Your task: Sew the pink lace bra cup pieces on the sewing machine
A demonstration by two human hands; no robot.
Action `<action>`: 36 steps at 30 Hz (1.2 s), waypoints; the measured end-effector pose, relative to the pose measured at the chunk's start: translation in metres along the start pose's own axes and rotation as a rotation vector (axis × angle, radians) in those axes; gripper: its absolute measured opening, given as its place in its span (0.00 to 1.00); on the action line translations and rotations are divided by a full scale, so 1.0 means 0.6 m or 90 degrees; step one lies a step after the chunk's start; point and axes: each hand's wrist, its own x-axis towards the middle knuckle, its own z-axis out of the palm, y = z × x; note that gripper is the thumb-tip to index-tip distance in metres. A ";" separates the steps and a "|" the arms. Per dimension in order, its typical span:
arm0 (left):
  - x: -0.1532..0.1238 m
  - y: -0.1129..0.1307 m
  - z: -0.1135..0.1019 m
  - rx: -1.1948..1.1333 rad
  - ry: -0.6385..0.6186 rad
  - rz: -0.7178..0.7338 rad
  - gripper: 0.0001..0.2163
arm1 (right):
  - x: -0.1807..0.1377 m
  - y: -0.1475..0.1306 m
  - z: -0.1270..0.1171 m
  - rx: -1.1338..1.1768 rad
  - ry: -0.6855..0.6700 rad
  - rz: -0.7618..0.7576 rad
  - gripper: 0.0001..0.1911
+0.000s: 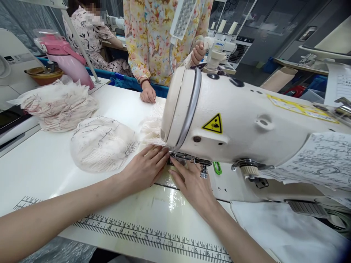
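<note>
Lays the left hand (144,166) flat beside the needle area of a white sewing machine (241,109), with fingers stretched forward and pressed lightly together. Brings the right hand (196,184) in from the other side, with thumb and forefinger spread apart and pointing toward the left fingertips; cannot tell about the remaining fingers, partly hidden behind metal fittings (203,170), nor about any pinch there. Has gathered cream cloth (151,131) just beyond the left hand, bunched on the white bench (52,175) and partly hidden by the machine. Has a round gauzy bundle (102,144) with dark loose threads to the left of this cloth, and farther left a larger reddish-threaded bundle (60,106) near a pink bottle (68,64). Passes the left forearm over a printed ruler strip (153,237) along the near side. Faces a co-worker in a floral top (159,44) across the bench, with one hand (148,94) lowered to the far side and the other (197,54) raised behind the machine.
</note>
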 end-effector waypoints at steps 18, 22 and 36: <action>-0.031 -0.004 -0.058 0.119 -0.126 -0.169 0.09 | 0.004 0.031 -0.003 0.096 0.034 -0.027 0.13; -0.071 -0.040 -0.104 0.150 -0.187 -0.350 0.04 | 0.004 0.031 -0.003 0.088 0.058 -0.049 0.13; -0.098 -0.037 -0.104 0.110 -0.138 -0.456 0.08 | 0.002 0.030 -0.005 0.030 0.042 -0.074 0.17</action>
